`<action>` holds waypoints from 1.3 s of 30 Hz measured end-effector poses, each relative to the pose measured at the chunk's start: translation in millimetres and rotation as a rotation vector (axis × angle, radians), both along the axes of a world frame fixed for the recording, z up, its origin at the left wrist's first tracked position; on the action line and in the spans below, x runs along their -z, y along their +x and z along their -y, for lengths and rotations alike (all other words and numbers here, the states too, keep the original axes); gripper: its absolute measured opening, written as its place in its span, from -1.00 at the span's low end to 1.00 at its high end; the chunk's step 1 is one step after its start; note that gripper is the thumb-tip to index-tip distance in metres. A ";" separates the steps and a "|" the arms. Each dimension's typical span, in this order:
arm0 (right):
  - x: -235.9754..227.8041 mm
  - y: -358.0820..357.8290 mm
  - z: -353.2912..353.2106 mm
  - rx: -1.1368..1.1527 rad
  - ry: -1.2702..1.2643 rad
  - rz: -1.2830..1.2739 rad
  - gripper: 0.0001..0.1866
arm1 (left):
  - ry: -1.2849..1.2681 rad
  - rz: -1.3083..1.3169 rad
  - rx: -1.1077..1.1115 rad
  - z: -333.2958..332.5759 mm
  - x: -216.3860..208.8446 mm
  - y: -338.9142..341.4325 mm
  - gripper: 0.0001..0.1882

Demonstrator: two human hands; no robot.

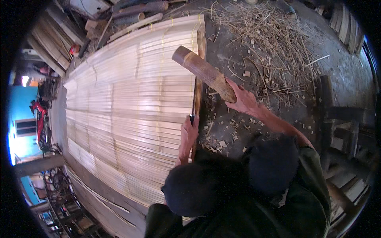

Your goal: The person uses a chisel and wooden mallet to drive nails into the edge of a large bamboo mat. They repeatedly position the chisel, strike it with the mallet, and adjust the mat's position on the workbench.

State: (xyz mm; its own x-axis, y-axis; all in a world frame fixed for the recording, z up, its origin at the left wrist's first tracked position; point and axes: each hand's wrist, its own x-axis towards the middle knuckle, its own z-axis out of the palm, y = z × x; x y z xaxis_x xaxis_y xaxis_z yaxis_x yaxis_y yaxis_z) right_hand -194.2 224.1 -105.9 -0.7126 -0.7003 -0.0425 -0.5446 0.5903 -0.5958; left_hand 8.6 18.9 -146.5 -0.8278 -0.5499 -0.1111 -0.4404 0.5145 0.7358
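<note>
A large mat of pale bamboo strips (131, 95), bound with thin yellow cords, spreads over the floor in front of me and to the left. At its right edge my left hand (189, 129) is closed around the black handle of a long knife (194, 101). The narrow blade points away from me along the strip ends. My right hand (244, 100) grips the lower end of a thick brown bamboo piece (203, 72). This piece slants up to the left, and its far end overlaps the mat's edge and the blade's tip in view.
Small cut-off chips (222, 142) litter the floor right of the mat. Farther off lies a heap of thin bamboo shavings (274, 43). Bamboo poles (147, 8) are stacked at the back. A dark wooden frame (341, 119) stands at right, a red motorbike (41, 119) at far left.
</note>
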 end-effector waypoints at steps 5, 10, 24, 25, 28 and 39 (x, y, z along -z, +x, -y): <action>-31.5 8.4 20.4 0.062 -0.059 0.214 0.03 | -0.071 0.041 -0.055 12.9 -12.7 15.8 -0.59; -28.6 13.8 0.3 0.154 -0.263 0.101 0.05 | 0.308 0.234 -0.065 25.2 -94.5 -16.1 -0.52; -6.1 57.5 -41.6 0.261 -0.195 0.280 0.04 | 0.280 0.076 -0.168 6.0 -97.3 35.7 -0.61; -1.2 61.1 -44.7 0.254 -0.222 0.298 0.04 | 0.278 0.074 -0.179 6.4 -101.1 40.2 -0.61; 17.3 77.3 -48.0 0.288 -0.346 0.499 0.03 | 0.282 0.068 -0.205 11.4 -99.8 58.1 -0.61; 57.9 105.4 -35.4 0.327 -0.573 0.763 -0.05 | 0.178 0.118 -0.157 5.5 -73.9 72.5 -0.59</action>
State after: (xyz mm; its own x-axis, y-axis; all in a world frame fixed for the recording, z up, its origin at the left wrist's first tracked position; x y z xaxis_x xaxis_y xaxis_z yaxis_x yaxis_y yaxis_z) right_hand -88.9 259.4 -163.9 -0.7961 -0.5332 -0.2861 0.2385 0.1580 -0.9582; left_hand 81.0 13.4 -72.6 -0.7096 -0.6338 -0.3079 -0.5926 0.3004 0.7474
